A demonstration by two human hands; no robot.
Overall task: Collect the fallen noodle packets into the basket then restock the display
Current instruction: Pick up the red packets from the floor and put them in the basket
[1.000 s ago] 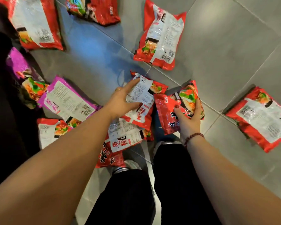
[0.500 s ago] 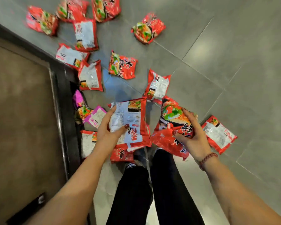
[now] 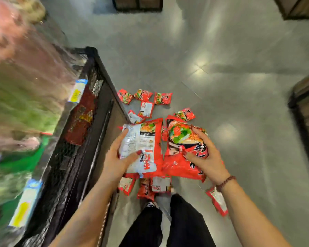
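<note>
A blurred display shelf (image 3: 25, 104) with a black wire-mesh front (image 3: 73, 157) is running along the left. Just beside it, the left hand (image 3: 118, 157) is gripping a red noodle packet (image 3: 146, 139) back side up, thumb pressing across its white label. The right hand (image 3: 205, 157), wearing a beaded bracelet (image 3: 226, 180), is clutching a second packet (image 3: 180, 138) face up, fingers curling over it. Loose packets (image 3: 146, 106) are lying scattered on the grey floor (image 3: 221, 77), some beyond the hands, some by the feet, and one below the right wrist.
</note>
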